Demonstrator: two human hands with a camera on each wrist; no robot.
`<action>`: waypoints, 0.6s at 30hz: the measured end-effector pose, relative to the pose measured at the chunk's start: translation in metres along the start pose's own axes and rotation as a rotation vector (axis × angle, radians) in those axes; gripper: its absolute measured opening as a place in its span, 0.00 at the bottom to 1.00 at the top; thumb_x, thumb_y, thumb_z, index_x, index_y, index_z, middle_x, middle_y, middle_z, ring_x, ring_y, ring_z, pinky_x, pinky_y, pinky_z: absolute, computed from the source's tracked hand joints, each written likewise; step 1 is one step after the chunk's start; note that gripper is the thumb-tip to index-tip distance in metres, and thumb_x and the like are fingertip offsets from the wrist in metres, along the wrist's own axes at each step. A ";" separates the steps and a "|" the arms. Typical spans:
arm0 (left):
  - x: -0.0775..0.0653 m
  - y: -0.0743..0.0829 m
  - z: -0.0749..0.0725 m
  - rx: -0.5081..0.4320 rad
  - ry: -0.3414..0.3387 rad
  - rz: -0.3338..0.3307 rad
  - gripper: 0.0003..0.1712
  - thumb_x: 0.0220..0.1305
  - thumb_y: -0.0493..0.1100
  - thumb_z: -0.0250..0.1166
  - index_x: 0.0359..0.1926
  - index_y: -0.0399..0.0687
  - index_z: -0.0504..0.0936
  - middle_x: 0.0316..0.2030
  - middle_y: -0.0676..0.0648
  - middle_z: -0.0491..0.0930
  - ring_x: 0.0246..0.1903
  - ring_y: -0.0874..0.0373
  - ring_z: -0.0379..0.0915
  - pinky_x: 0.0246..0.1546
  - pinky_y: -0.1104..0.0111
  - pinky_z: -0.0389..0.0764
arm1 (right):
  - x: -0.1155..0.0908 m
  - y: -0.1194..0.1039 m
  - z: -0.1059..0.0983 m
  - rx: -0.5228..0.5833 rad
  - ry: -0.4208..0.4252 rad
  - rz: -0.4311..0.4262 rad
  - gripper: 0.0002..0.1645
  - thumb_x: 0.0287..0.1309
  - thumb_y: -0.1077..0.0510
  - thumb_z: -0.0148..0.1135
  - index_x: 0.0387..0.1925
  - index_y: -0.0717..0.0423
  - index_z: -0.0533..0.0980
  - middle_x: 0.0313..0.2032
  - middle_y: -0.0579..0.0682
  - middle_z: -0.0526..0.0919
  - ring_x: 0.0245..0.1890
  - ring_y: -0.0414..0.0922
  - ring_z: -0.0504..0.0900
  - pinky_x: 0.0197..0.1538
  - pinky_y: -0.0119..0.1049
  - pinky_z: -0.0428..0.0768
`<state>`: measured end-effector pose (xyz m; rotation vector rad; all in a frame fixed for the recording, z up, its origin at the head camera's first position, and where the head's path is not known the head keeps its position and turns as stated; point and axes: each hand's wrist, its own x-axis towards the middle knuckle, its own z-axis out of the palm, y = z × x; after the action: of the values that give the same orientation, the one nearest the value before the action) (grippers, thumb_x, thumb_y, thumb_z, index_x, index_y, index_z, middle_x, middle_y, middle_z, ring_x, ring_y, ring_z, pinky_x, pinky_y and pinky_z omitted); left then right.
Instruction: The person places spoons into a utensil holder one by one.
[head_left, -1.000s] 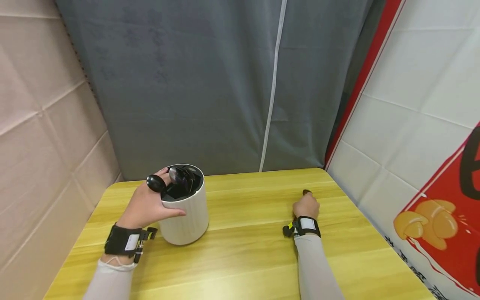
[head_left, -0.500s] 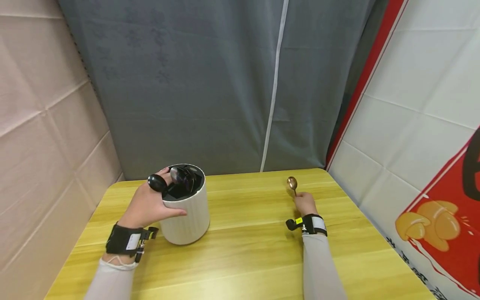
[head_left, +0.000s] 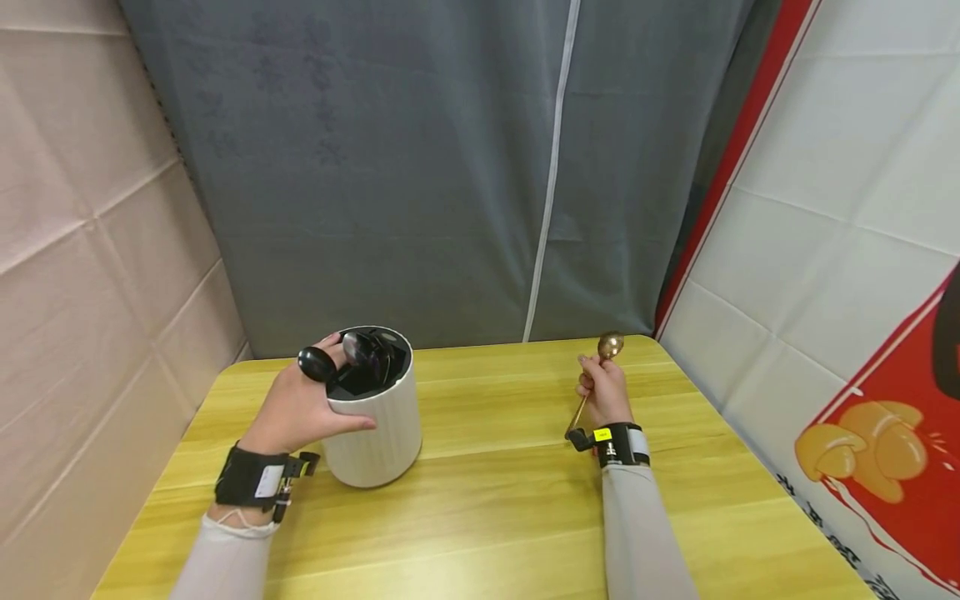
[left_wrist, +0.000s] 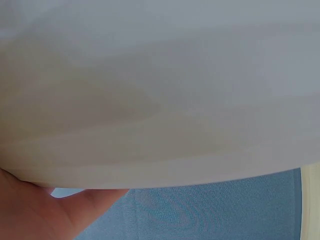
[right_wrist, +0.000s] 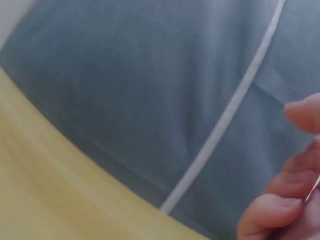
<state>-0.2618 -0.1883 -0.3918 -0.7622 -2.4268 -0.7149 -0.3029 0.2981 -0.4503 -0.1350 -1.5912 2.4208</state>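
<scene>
A white ribbed utensil holder [head_left: 375,442] with a dark inside stands at the left of the table. My left hand [head_left: 296,408] grips it near the rim, thumb along the near wall. Its other fingers are partly hidden behind the utensils. In the left wrist view the white wall of the holder [left_wrist: 175,100] fills most of the frame, with part of the left hand [left_wrist: 45,212] below. On the right, my right hand [head_left: 606,393] holds a gold-coloured spoon [head_left: 611,345], bowl up, handle slanting down past the palm. In the right wrist view only curled fingers [right_wrist: 272,215] show.
Utensils with dark rounded ends, one a black spoon [head_left: 317,364], stick out of the holder. The wooden table [head_left: 495,467] ends at a grey curtain [head_left: 390,183] behind. White panels stand left and right; the right one has a red printed sign [head_left: 885,450].
The spoon was picked up off the table by my right hand and turned, so its handle now points down toward me. My left hand and the holder have stayed in place.
</scene>
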 end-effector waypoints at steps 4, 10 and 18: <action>0.000 -0.001 -0.001 0.000 0.000 0.008 0.61 0.33 0.66 0.90 0.71 0.56 0.78 0.71 0.43 0.78 0.76 0.35 0.66 0.66 0.31 0.75 | -0.004 -0.006 0.016 0.140 -0.078 -0.062 0.27 0.79 0.62 0.55 0.20 0.50 0.61 0.16 0.40 0.56 0.16 0.35 0.55 0.26 0.30 0.48; 0.001 0.001 -0.002 0.002 0.002 0.025 0.62 0.31 0.65 0.90 0.71 0.55 0.77 0.70 0.44 0.79 0.76 0.35 0.66 0.67 0.32 0.75 | -0.021 -0.015 0.049 0.262 -0.253 -0.186 0.30 0.81 0.58 0.54 0.18 0.50 0.58 0.17 0.45 0.48 0.15 0.38 0.46 0.25 0.33 0.41; 0.001 0.001 0.000 -0.004 0.003 0.021 0.62 0.31 0.66 0.90 0.71 0.55 0.78 0.71 0.44 0.79 0.76 0.35 0.66 0.67 0.33 0.75 | -0.053 -0.023 0.116 0.354 -0.436 -0.297 0.34 0.84 0.51 0.50 0.17 0.51 0.51 0.17 0.45 0.45 0.16 0.39 0.43 0.23 0.34 0.39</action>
<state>-0.2618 -0.1879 -0.3909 -0.7862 -2.4121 -0.7124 -0.2728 0.1900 -0.3851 0.6822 -1.1809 2.5452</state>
